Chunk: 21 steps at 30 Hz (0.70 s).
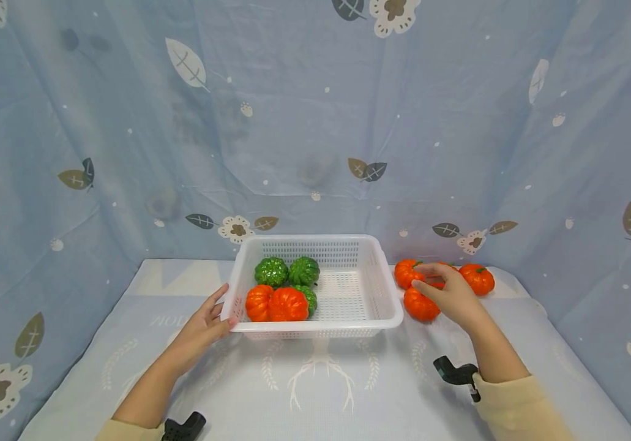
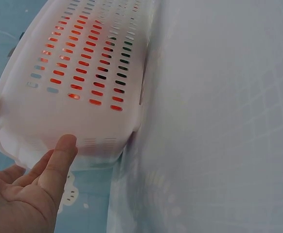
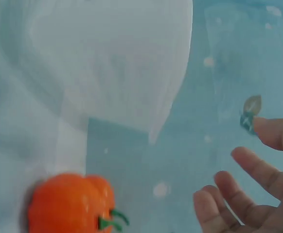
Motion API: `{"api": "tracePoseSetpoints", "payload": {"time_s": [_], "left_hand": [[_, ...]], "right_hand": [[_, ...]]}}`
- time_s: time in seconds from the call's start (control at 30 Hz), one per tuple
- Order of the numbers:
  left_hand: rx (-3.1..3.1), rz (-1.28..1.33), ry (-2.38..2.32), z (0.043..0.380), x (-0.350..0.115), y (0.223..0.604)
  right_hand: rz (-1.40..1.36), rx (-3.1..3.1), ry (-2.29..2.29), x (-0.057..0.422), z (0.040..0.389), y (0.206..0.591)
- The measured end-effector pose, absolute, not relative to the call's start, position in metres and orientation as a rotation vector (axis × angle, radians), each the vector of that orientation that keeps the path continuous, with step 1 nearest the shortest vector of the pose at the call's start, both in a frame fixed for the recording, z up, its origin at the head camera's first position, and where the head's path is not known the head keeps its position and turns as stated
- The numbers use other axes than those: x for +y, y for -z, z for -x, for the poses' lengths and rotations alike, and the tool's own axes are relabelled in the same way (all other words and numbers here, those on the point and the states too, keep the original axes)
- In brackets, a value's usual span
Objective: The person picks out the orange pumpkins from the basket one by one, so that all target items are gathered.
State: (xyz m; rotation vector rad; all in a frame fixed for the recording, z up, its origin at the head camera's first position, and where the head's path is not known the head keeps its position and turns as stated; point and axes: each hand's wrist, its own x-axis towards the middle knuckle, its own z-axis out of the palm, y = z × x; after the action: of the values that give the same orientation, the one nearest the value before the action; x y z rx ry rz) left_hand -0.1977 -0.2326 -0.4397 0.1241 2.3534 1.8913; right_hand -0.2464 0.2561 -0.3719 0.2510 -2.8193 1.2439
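A white plastic basket stands at the middle back of the table. My left hand holds its near left corner, thumb on the rim and fingers along the end wall; in the left wrist view these fingers lie against the outside. Inside, on the left, sit glossy green pumpkins and two orange pumpkins. Over a group of orange pumpkins right of the basket, my right hand hovers, fingers apart and nothing visible between them. The right wrist view shows one orange pumpkin with a green stem.
Another orange pumpkin lies at the far right of the group, partly beyond my hand. Patterned blue cloth hangs behind and at both sides. A pale printed cloth covers the table.
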Motion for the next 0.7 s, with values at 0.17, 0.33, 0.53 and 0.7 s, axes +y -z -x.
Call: {"api": "tracePoseSetpoints", "payload": {"time_s": [0.17,0.33,0.53,0.7], "left_hand": [[2.36,-0.118,-1.888,0.197,-0.233,0.438],[2.357,-0.127,-1.895,0.198,-0.232,0.439],[2.377,-0.082,-1.873,0.199,-0.23,0.441],[2.384,-0.095,-1.861,0.198,-0.23,0.439]], "right_hand": [[-0.349,-2.679,-1.389,0.22,0.245,0.374],[-0.468,-2.548,-1.483,0.185,0.247,0.378],[-0.496,-2.513,-1.532,0.155,0.248,0.384],[-0.549,-2.526,-1.551,0.131,0.248,0.391]]}}
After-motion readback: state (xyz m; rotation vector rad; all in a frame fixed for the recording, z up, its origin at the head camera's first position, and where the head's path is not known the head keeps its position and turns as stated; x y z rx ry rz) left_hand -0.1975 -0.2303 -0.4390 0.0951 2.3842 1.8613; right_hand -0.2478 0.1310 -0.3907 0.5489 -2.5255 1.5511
